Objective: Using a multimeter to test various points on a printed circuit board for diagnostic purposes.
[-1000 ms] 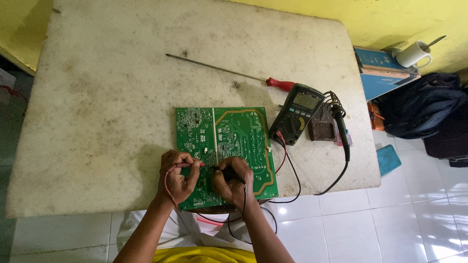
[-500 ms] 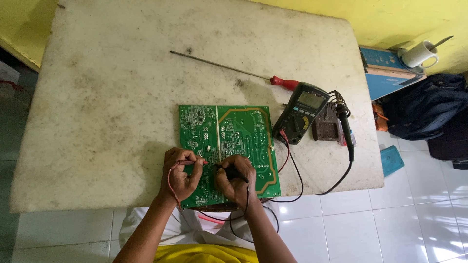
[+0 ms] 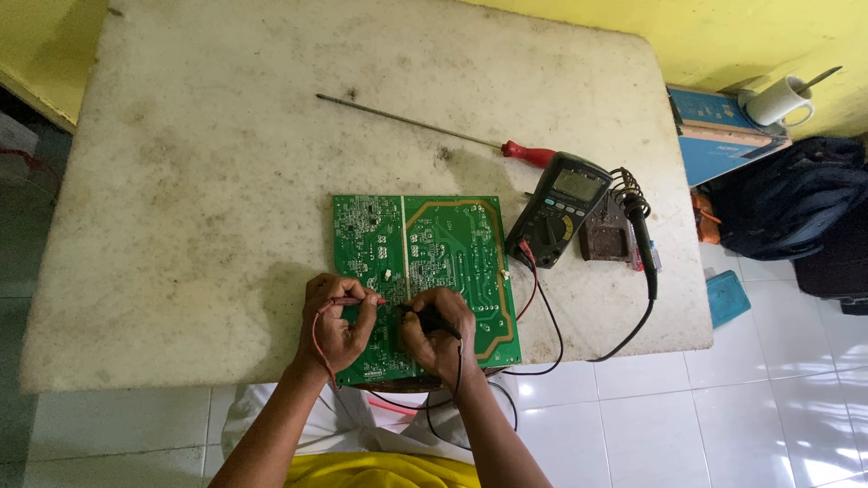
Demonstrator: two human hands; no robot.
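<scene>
The flat green rectangular circuit board (image 3: 425, 271) lies at the near edge of the worn white table (image 3: 226, 181). The left hand (image 3: 336, 323) pinches a thin red probe (image 3: 362, 300) against the board; just beside it, the right hand (image 3: 438, 333) grips a black probe (image 3: 427, 316). Further right stand a dark multimeter (image 3: 558, 208) and a black soldering iron (image 3: 644, 244) on its stand. A white mug (image 3: 778, 99) holding a stick sits on a blue box.

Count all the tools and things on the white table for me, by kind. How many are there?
Green circuit board: 1
Multimeter: 1
Test probes, a red probe in the left hand and a black probe in the right hand: 2
Red-handled screwdriver: 1
Soldering iron on its stand: 1
Total: 6
</scene>
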